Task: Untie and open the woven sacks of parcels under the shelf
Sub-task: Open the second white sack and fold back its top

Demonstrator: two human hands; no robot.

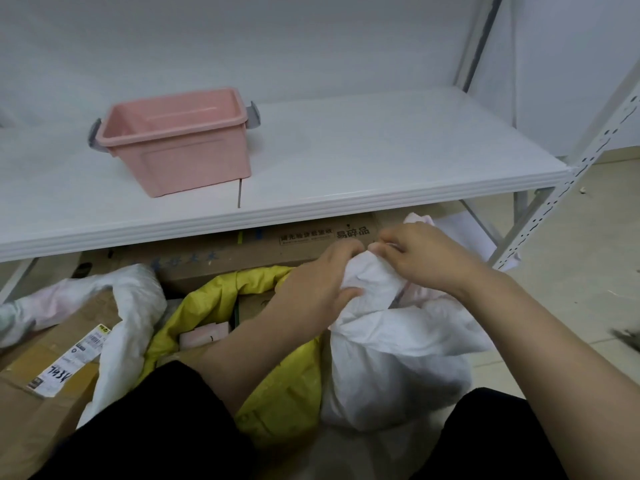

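Observation:
A white woven sack (391,368) stands on the floor in front of the shelf, its neck bunched at the top. My left hand (322,278) wraps around that neck from the left. My right hand (419,254) pinches the very top of the neck, fingertips closed on the gathered fabric or its tie. A yellow woven sack (277,389) lies open just to the left, with a cardboard parcel and a pale pink parcel (204,336) showing inside. Another white sack (128,327) lies slack further left.
The white shelf board (346,188) hangs low over the sacks, with a pink plastic bin (173,140) on it. Cardboard boxes (311,240) sit under the shelf, and a labelled box (45,372) lies at left. A perforated shelf post (568,188) stands at right.

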